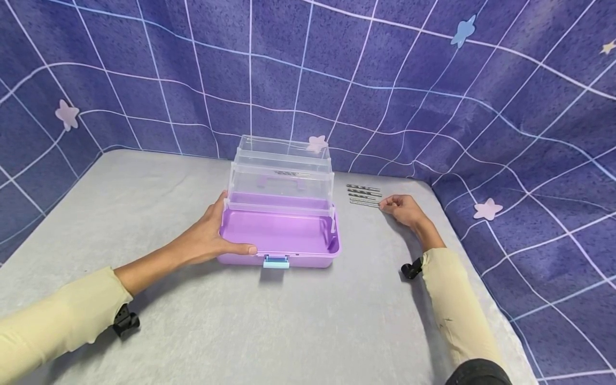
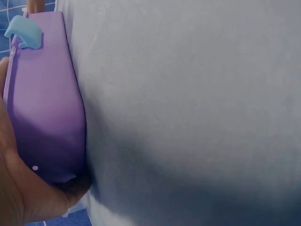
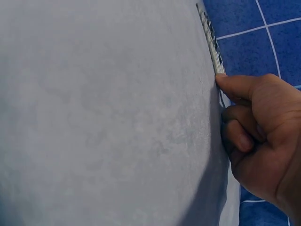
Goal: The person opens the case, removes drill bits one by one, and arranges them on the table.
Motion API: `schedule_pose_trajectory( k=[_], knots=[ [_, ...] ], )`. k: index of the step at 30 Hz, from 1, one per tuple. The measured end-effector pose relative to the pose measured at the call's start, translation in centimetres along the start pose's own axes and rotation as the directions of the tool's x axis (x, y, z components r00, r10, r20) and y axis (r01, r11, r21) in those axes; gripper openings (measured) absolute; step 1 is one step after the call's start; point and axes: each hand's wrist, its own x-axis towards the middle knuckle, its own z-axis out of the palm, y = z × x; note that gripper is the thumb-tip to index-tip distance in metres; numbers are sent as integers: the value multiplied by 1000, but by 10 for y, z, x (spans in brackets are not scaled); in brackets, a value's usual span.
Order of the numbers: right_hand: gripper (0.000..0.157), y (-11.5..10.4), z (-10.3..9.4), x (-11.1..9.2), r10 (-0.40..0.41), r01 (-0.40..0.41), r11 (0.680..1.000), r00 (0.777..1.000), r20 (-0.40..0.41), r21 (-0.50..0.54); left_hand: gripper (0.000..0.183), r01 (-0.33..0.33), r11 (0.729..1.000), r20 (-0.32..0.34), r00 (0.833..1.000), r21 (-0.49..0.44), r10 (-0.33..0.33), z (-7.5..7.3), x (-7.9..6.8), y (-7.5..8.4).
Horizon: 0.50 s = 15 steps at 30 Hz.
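Note:
A purple toolbox (image 1: 279,261) stands with its lid up and its clear trays (image 1: 281,184) raised at the back. My left hand (image 1: 212,235) grips its left side, the thumb lying along the front rim and the fingers round the side wall. Several metal drill bits (image 1: 363,190) lie in a row on the table to the right of the box. At the right end of the nearest bit (image 1: 363,203), my right hand (image 1: 403,209) pinches with thumb and forefinger; in the right wrist view the other fingers are curled under the palm.
More drill bits (image 1: 291,173) show through the clear plastic of the raised trays. A light blue latch (image 1: 276,262) hangs at the front of the box. The grey table (image 1: 308,326) ends at a blue gridded cloth (image 1: 269,69) behind and to the sides.

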Motion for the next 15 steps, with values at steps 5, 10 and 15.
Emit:
schedule_pose_trajectory(
  k=[5, 10, 15],
  knots=[
    [28, 1, 0, 1, 1, -1, 1000, 1000, -10, -8, 161, 7, 1000, 1, 1000, 7, -7, 0, 0, 0],
    [27, 0, 0, 1, 4, -4, 1000, 1000, -21, -3, 159, -3, 1000, -2, 1000, -10, 3, 0, 0, 0],
    [28, 1, -1, 2, 13, -12, 1000, 1000, -16, 10, 159, -8, 1000, -3, 1000, -12, 8, 0, 1, 0]
  ],
)
